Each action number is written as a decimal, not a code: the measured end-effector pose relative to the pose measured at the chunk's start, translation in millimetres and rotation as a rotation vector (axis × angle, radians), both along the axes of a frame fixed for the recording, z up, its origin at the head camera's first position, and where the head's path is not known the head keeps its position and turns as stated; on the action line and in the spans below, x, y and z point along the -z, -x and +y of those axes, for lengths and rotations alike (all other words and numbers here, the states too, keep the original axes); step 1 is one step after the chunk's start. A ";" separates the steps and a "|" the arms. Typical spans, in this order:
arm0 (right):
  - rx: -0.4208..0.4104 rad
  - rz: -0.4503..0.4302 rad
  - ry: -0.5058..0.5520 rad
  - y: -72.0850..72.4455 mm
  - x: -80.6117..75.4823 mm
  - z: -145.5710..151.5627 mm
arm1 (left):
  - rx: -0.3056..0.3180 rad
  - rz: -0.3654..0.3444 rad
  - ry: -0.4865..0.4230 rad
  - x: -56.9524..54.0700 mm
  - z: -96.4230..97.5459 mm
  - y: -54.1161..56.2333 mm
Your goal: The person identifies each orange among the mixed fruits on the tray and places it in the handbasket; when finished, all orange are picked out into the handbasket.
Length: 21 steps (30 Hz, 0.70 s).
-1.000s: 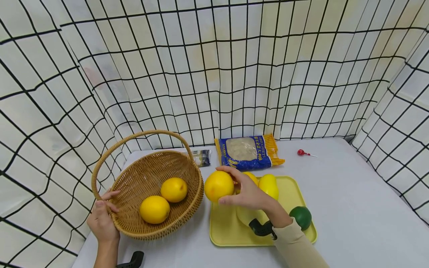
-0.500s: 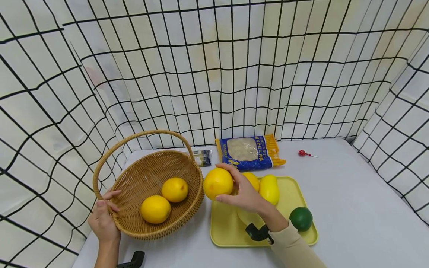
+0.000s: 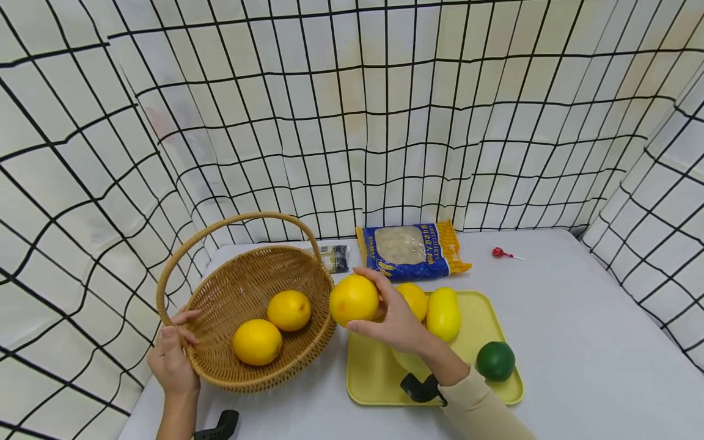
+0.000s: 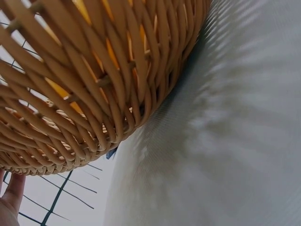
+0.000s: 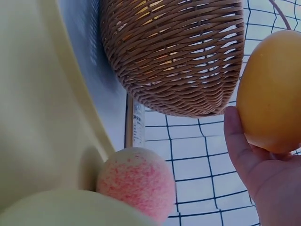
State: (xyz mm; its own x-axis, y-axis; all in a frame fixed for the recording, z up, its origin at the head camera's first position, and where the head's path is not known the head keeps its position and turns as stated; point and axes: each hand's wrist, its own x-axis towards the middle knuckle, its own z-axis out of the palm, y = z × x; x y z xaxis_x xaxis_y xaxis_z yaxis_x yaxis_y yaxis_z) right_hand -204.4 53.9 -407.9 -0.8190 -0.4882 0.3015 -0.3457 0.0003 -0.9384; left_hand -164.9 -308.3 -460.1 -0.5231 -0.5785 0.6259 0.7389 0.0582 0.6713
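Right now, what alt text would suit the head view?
A right hand holds a yellow fruit beside a wicker basket containing two others; the left hand grips the basket. At right, a yellow tray holds more fruit, with a blue-and-orange bag behind it.

Basket (image 3: 242,284) is rough woven wicker by the looks of it, held fruit (image 3: 354,300) smooth with a soft sheen, tray (image 3: 374,376) smooth plastic-ish, bag (image 3: 407,249) glossy plastic.
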 end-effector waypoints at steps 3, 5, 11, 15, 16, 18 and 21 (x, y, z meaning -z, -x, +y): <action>-0.003 0.002 0.012 0.2 -4.1 -1.3 | 0.006 0.001 0.004 0.0 0.3 0.3; -0.003 0.012 0.023 1.0 -7.8 -2.6 | 0.009 0.004 0.008 0.1 0.6 0.6; 0.035 0.126 0.002 6.6 -17.3 -10.6 | 0.003 0.013 0.017 0.0 0.6 1.3; 0.025 0.175 0.004 10.3 -20.2 -20.1 | 0.000 0.007 0.012 -0.2 -0.1 1.4; 0.020 0.183 0.002 10.6 -20.8 -22.5 | 0.000 0.007 0.011 -0.1 -0.3 1.3; 0.015 0.200 -0.016 10.9 -22.0 -27.7 | 0.004 0.012 0.007 0.0 -0.5 1.0; 0.014 0.235 -0.054 9.7 -25.0 -35.2 | 0.012 0.021 0.002 0.3 -0.5 0.5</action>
